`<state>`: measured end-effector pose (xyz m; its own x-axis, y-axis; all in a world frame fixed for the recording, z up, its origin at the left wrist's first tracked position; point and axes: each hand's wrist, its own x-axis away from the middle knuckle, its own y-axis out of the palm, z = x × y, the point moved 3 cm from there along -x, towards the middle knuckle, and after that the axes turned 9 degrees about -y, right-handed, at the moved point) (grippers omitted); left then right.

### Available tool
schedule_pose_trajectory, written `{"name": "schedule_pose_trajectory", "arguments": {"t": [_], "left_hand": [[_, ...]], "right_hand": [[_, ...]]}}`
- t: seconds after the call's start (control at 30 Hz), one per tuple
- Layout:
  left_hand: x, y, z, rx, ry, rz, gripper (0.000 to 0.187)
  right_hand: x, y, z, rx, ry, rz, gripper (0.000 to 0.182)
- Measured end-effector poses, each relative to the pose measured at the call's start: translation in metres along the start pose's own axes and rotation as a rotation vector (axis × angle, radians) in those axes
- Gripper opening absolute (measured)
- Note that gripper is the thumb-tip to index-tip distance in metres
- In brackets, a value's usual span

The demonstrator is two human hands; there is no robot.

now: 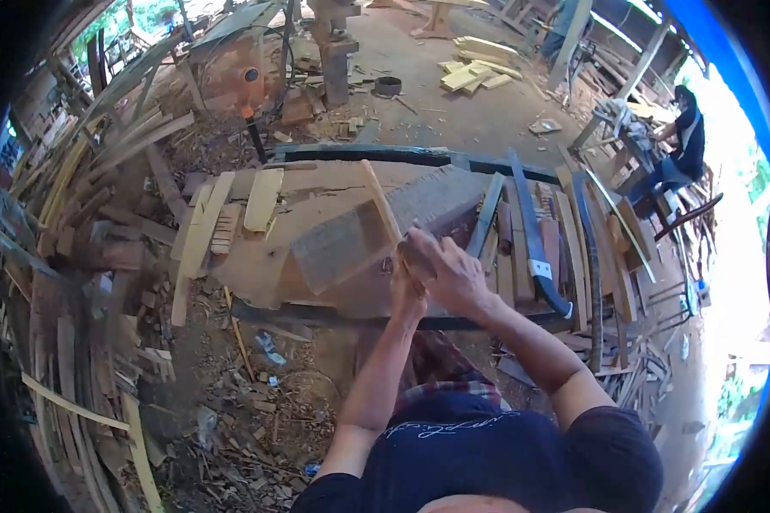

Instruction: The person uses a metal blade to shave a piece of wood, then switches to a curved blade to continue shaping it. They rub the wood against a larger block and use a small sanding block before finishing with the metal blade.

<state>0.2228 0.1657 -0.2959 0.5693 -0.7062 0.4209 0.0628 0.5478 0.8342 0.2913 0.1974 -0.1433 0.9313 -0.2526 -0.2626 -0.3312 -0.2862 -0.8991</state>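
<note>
Near the bench's front edge, my left hand is closed around the lower end of a slim wooden stick. The stick points up and away, over a grey wooden board lying slantwise on the workbench. My right hand is closed on a small brown piece, pressed against the stick just above my left hand; I cannot tell what this piece is. To the right of my hands lies a long-bladed tool with a black handle.
Pale wood strips lie at the bench's left, and a dark curved strip at its right. Scrap wood is heaped to the left. Yellowish boards are stacked on the floor beyond. A person sits at far right.
</note>
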Motion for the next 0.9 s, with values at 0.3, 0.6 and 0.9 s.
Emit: {"name": "schedule_pose_trajectory", "arguments": {"t": [0.3, 0.6, 0.9], "left_hand": [[0.011, -0.013, 0.004, 0.073, -0.160, -0.023, 0.039], [0.008, -0.014, 0.008, 0.055, -0.219, -0.059, 0.043], [0.004, -0.022, -0.002, 0.089, -0.198, -0.041, 0.051]], "right_hand": [[-0.178, 0.072, 0.029, 0.194, -0.097, 0.063, 0.044], [-0.120, 0.054, 0.002, 0.222, -0.170, -0.018, 0.045], [-0.181, 0.071, 0.023, 0.237, -0.123, 0.078, 0.046]]}}
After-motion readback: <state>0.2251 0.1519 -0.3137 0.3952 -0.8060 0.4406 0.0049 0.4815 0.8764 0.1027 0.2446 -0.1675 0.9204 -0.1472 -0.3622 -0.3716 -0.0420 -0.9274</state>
